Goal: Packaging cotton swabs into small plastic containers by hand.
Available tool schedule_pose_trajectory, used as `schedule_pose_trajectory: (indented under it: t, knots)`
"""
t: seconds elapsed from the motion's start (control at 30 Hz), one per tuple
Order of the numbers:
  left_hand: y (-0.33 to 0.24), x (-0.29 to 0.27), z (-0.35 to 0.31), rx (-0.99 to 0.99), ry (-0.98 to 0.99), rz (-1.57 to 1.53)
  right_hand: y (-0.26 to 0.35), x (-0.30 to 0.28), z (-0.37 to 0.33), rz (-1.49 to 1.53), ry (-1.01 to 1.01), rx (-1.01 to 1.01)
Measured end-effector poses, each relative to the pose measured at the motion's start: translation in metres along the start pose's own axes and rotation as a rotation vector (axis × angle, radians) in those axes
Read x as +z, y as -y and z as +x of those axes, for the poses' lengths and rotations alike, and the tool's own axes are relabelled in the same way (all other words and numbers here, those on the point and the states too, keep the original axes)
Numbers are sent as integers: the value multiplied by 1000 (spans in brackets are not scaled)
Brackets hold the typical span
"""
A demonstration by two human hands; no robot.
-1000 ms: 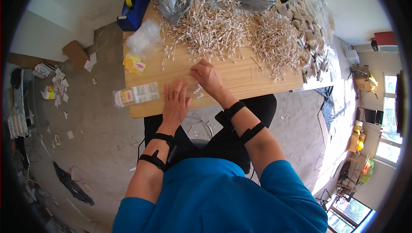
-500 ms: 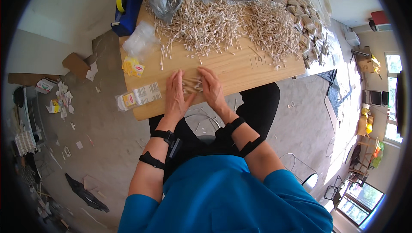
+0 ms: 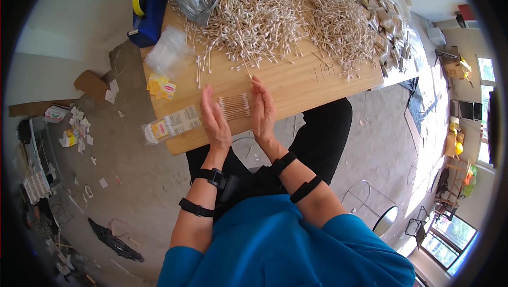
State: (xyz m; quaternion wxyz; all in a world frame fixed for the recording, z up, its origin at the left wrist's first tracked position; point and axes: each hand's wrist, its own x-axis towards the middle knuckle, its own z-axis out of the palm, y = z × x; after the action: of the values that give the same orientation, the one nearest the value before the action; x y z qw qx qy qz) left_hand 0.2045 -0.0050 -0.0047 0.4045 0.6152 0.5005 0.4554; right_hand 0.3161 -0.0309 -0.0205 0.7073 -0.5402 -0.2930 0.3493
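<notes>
One small flat bundle of white-tipped wooden cotton swabs (image 3: 234, 106) lies on the light wooden table (image 3: 296, 83), between the two hands. The left hand (image 3: 215, 120) and the right hand (image 3: 262, 110) stand on their edges, fingers straight and together, palms facing each other, each at one end of the bundle. Beyond the fingertips spreads one big loose heap of the same swabs (image 3: 264, 20). Left of the left hand lies one filled clear packet (image 3: 172, 124).

Bare grey concrete floor (image 3: 132, 181), littered with paper scraps (image 3: 79, 128) at left. Wooden worktop (image 3: 296, 83) against white wall (image 3: 79, 12). Daylight through windows (image 3: 484, 107) at right.
</notes>
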Motion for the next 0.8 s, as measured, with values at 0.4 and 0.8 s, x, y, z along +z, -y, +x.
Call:
schedule_pose_trajectory:
  t: [0.4, 0.8]
  knots:
    - [-3, 14, 3, 129, 87, 225, 1, 15, -6, -73, 70, 23]
    - [5, 17, -2, 113, 98, 260, 19, 12, -3, -237, 133, -122]
